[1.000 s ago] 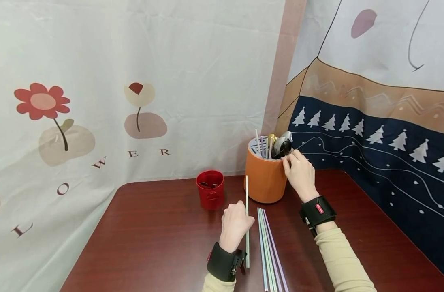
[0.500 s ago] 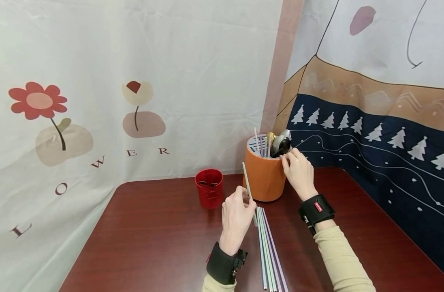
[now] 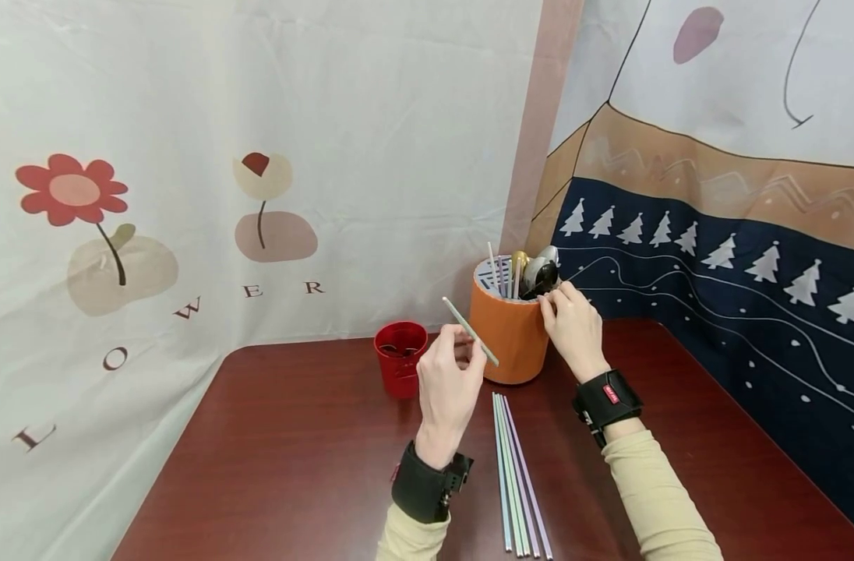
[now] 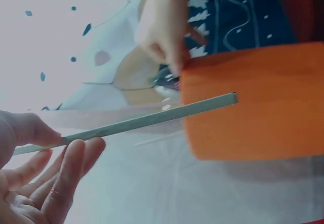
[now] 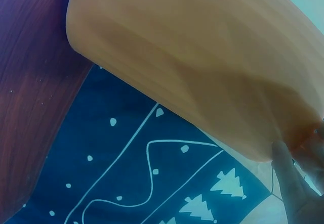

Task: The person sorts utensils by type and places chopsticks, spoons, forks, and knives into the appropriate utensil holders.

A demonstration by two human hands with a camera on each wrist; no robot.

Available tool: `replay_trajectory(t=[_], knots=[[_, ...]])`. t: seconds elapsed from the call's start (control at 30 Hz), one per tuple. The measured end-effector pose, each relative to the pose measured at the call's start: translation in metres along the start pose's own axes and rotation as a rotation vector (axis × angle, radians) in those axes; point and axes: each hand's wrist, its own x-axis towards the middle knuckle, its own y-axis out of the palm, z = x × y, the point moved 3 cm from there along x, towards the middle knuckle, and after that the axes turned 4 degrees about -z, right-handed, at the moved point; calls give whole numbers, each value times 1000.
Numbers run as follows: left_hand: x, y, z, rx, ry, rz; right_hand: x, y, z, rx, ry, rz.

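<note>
One straw [image 3: 470, 331] pinched in our left hand [image 3: 446, 382], right hand [image 3: 573, 323] gripping the holder [image 3: 511, 335] rim; we judge slotting next, needing aim.

Big orange pot [image 5: 192, 77] fills view. Fingers [image 5: 291, 176] touch pot's rim, bottom right. Brown table [image 5: 30, 92] left of pot. Blue cloth with white trees [image 5: 142, 183] below pot.

Both arms wear beige long sleeves [image 3: 654, 499]. Each wrist carries a black strap-on band [image 3: 605, 402], the right one bearing a small red label.
</note>
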Motion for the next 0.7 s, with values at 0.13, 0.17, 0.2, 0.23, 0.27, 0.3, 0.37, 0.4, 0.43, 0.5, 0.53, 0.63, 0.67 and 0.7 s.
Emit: replay_trajectory(t=[0.13, 0.17, 0.2, 0.23, 0.27, 0.3, 0.37, 0.4, 0.43, 0.5, 0.53, 0.63, 0.67, 0.7], knots=[[21, -5, -8, -18, 87, -82, 0, 0, 0, -4, 4, 8], [25, -5, -9, -21, 107, -101, 1, -1, 0, -4, 4, 9], [30, -5, -10, -23, 125, -117, 1, -1, 1, -4, 3, 9], [34, -4, -11, -23, 141, -131, 1, -1, 0, -2, 2, 6], [38, -2, -11, -25, 154, -144, 1, -1, 1, -1, -1, 3], [41, -1, -12, -31, 168, -154, 1, -2, 1, -1, -4, 2], [47, 4, -12, -47, 191, -160, 1, -2, 0, 1, -8, -4], [50, 7, -11, -53, 197, -159, 1, -2, 0, 1, -9, -7], [53, 10, -11, -56, 205, -156, 2, -2, 0, 2, -10, -9], [57, 16, -9, -61, 218, -141, 1, -2, -1, 3, -6, -6], [59, 19, -8, -52, 223, -132, 1, -2, -1, 3, -2, -5], [64, 26, -4, -18, 236, -106, 1, -1, -1, 3, 4, -2], [65, 28, -3, -6, 242, -101, 0, -1, -1, 4, 6, -2], [66, 31, -2, 7, 247, -97, 0, 0, -1, 3, 6, -2]])
